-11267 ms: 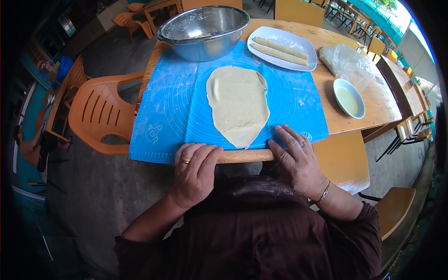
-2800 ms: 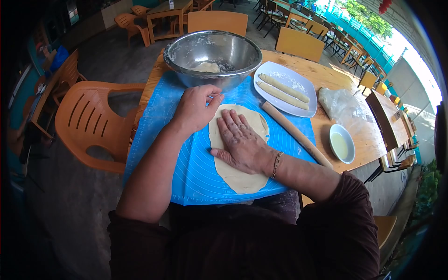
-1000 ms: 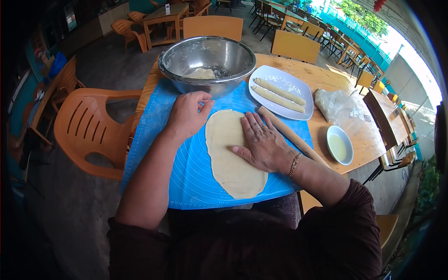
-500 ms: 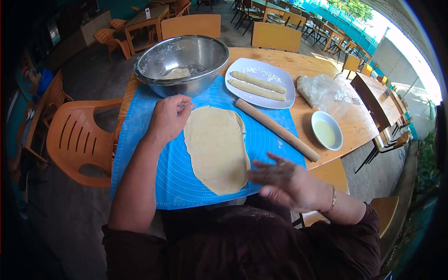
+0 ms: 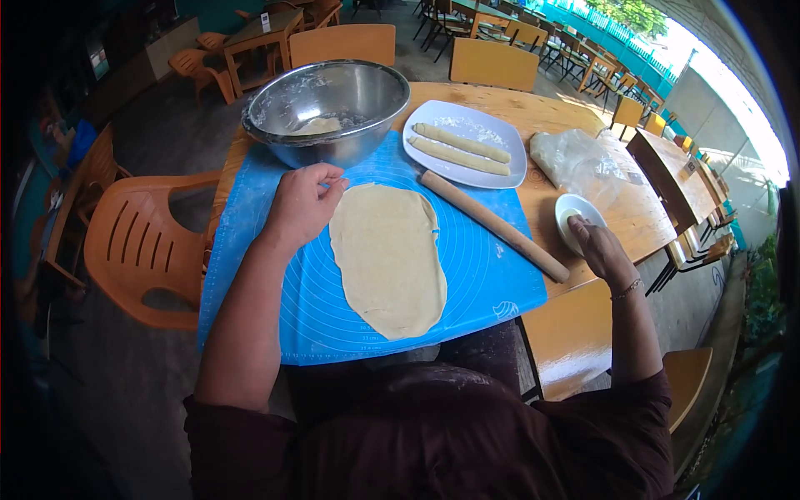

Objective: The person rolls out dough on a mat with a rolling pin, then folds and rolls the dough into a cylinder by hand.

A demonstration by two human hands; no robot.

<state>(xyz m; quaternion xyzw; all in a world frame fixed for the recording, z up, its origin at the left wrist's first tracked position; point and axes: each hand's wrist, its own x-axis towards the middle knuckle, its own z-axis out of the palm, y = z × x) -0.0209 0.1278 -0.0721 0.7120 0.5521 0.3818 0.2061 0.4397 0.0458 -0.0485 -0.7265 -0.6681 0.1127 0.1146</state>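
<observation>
And here, holding the right hand (image 5: 606, 252) low over a white bowl (image 5: 581, 202), pointing the fingertips down inside its rim; not being able to tell whether grasping or merely touching anything in there! On the other flank, bending the left hand (image 5: 302, 204) at the wrist, curling its fingers in beside the far corner of a dough sheet (image 5: 389, 262), and again not being able to tell whether pinching anything. Spotting that dough sheet lying flat on a blue mat (image 5: 308, 333) between the two hands, closer to the left one, showing a little nick on the edge facing the right. Seeing a rolling pin (image 5: 496, 227) lying aslant between dough and right hand, poking its near end past the mat over the wooden surface (image 5: 650, 212). Just beyond the left hand, spying a steel mixing bowl (image 5: 350, 152) sitting with a lump of dough (image 5: 319, 126) inside. Farther off, between both hands, clocking a white plate (image 5: 504, 133) carrying two dough rolls (image 5: 462, 142) side by side. Just past the right hand, noting a plastic bag (image 5: 575, 162) slumping.
</observation>
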